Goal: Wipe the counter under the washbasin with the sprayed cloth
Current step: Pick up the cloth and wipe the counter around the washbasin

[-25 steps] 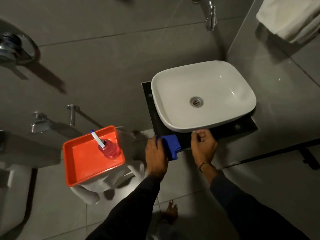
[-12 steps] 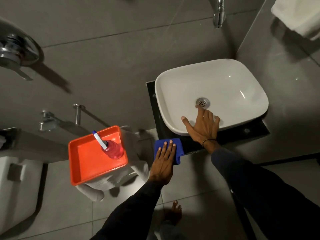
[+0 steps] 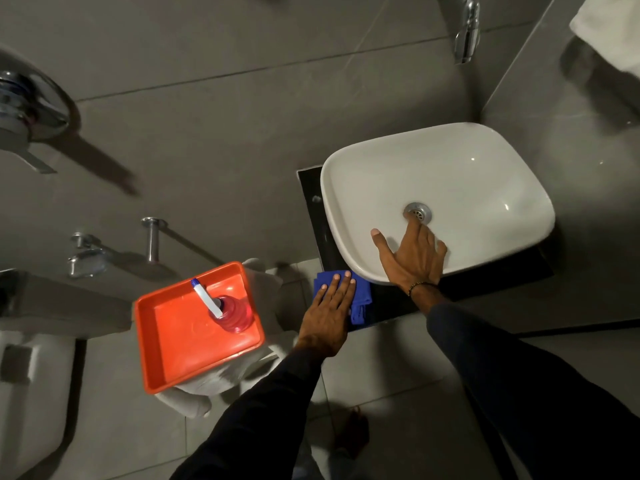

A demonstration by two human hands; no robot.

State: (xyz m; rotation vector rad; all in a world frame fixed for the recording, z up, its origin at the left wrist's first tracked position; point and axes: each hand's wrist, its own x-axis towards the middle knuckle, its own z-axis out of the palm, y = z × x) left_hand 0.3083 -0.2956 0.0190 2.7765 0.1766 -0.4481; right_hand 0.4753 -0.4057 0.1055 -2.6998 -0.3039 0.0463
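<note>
A white washbasin [image 3: 460,174] sits on a small black counter [image 3: 313,216] against the grey wall. A blue cloth [image 3: 362,297] lies on the counter's near left corner, just under the basin's rim. My left hand [image 3: 329,313] presses flat on the cloth with fingers spread. My right hand [image 3: 412,258] rests flat inside the basin's near wall, fingers apart, fingertips close to the metal drain [image 3: 418,211]. It holds nothing.
An orange tray [image 3: 173,355] with a red spray bottle [image 3: 232,315] stands on a white stool to the left. A chrome tap [image 3: 467,32] juts from the wall above the basin. A white towel [image 3: 609,29] hangs at top right. A toilet [image 3: 27,375] is far left.
My left hand went from gripping the bunched cloth to pressing it flat on the counter corner. My right hand moved from the basin's front rim up into the bowl.
</note>
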